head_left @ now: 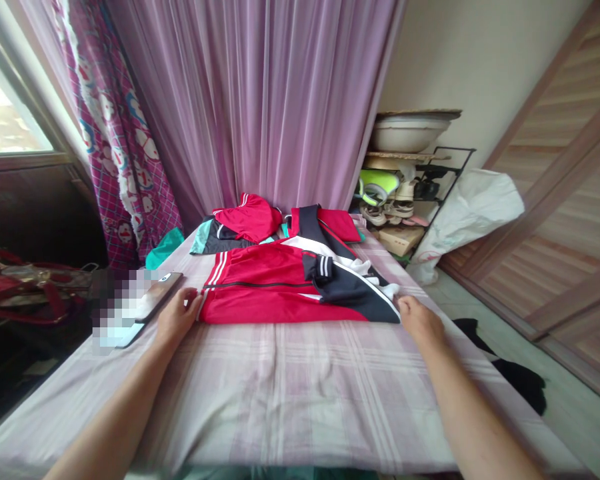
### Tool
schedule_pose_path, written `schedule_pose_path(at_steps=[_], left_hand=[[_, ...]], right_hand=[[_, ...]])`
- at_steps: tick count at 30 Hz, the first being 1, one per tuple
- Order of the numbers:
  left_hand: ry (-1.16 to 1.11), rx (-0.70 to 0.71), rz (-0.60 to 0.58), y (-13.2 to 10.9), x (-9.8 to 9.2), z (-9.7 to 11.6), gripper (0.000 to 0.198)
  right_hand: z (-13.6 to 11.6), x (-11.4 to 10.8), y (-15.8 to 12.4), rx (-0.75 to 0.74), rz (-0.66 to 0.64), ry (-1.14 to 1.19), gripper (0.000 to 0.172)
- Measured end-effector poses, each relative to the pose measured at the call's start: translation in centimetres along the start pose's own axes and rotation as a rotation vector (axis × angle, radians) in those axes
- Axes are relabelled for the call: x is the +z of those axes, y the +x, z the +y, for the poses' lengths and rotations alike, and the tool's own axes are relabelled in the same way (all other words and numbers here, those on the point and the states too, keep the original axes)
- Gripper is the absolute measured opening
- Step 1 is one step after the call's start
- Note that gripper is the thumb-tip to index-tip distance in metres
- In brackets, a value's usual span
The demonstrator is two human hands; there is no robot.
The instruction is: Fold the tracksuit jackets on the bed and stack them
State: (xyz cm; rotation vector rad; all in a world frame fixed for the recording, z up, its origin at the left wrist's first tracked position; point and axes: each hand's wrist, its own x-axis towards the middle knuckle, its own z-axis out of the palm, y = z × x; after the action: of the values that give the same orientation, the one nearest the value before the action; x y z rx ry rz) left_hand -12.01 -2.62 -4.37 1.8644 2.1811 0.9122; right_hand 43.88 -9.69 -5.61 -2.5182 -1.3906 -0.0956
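The left hand [177,317] lies loosely open on the bed [300,387], fingertips touching the near left corner of the folded red jacket [275,290]. The right hand [420,319] meets the jacket's near right corner at the dark sleeve; its fingers are hidden, so I cannot tell whether its grip is closed. The jacket lies flat mid-bed. A phone [159,293] sits just left of it and more clothes [247,219] lie behind. Beside the bed, a rack [450,173] holds shoes [387,200], with a basin [410,132] on top and a cardboard box [400,239] below. The white bag [473,207] bears a red mark, too small to read.
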Motion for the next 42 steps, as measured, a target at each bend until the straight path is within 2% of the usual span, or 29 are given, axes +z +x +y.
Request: schedule_pose_path(at_steps=[2,4,7,10,12,14,16,20,22,25,28,33,36,39,42], left_hand=[[0.021,0.003,-0.010,0.1,0.0,0.0,0.039],[0.035,0.003,-0.021,0.0,0.1,0.1,0.041],[0.051,0.005,-0.035,-0.2,0.0,0.4,0.043],[0.059,0.003,-0.034,-0.4,0.0,0.6,0.042],[0.054,0.011,-0.026,-0.4,0.1,0.5,0.042],[0.047,0.021,-0.015,-0.5,0.2,0.4,0.041],[0.046,0.019,-0.010,-0.5,0.3,0.2,0.041],[0.049,-0.005,-0.031,-0.6,0.3,0.0,0.043],[0.048,-0.012,-0.045,-0.5,0.3,0.0,0.045],[0.045,-0.020,-0.049,-0.4,0.4,0.0,0.047],[0.019,-0.007,-0.035,-0.4,0.5,-0.1,0.047],[-0.013,-0.023,-0.019,-0.8,0.6,-0.2,0.050],[-0.020,-0.014,-0.021,-0.9,0.6,-0.2,0.053],[-0.031,-0.006,-0.026,-0.8,0.6,-0.2,0.055],[-0.044,0.003,-0.027,-0.9,0.6,-0.3,0.058]], right_hand=[[0.1,-0.5,-0.5,0.036,0.047,-0.027,0.032],[-0.9,-1.4,-0.8,-0.030,0.138,-0.003,0.033],[-5.0,-3.1,-0.3,-0.228,0.193,0.090,0.035],[-11.1,-4.2,1.0,-0.281,0.046,0.106,0.039],[-15.0,-4.0,2.0,-0.291,-0.054,0.096,0.046],[-17.9,-3.2,2.9,-0.233,-0.158,0.124,0.055],[-19.5,-2.0,3.8,-0.140,-0.271,0.191,0.057],[-19.4,-0.7,5.6,-0.048,-0.420,0.312,0.029],[-18.7,-0.8,6.6,-0.032,-0.467,0.362,0.022],[-18.0,-0.9,7.7,0.005,-0.528,0.422,0.029],[-18.5,-0.1,7.9,0.038,-0.578,0.449,0.034],[-19.8,1.2,8.0,0.073,-0.632,0.510,0.019],[-19.8,1.3,8.8,0.108,-0.631,0.522,0.020],[-19.7,1.6,9.3,0.119,-0.596,0.509,0.029],[-19.9,2.4,8.9,0.118,-0.583,0.603,0.031]])
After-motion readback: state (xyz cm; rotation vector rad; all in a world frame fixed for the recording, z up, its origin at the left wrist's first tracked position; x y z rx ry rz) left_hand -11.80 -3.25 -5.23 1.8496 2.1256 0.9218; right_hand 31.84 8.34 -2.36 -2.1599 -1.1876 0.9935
